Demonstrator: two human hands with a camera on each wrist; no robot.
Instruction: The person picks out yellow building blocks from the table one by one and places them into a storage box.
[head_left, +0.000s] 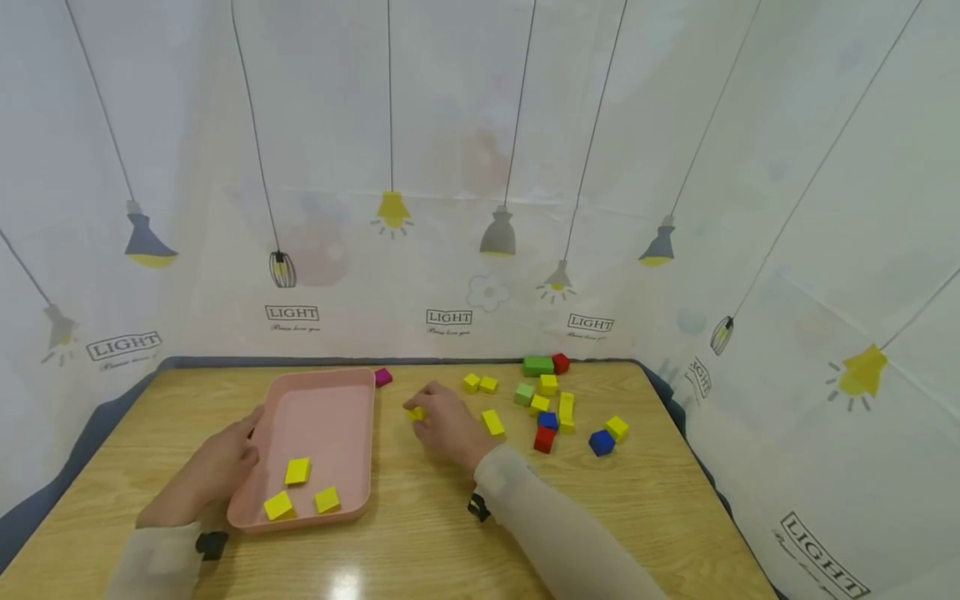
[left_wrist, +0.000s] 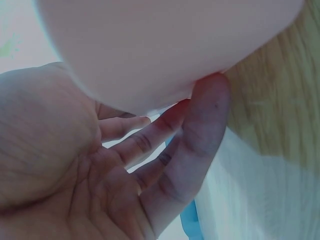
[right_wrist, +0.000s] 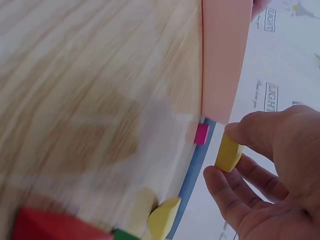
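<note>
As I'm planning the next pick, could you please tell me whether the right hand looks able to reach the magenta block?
Probably yes: the wooden tabletop between the right hand and the magenta block looks free, though the yellow block that hand pinches would likely need setting down first.

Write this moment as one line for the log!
left hand: touching pink tray | right hand: pinching yellow block above table | in tray: three yellow blocks
</note>
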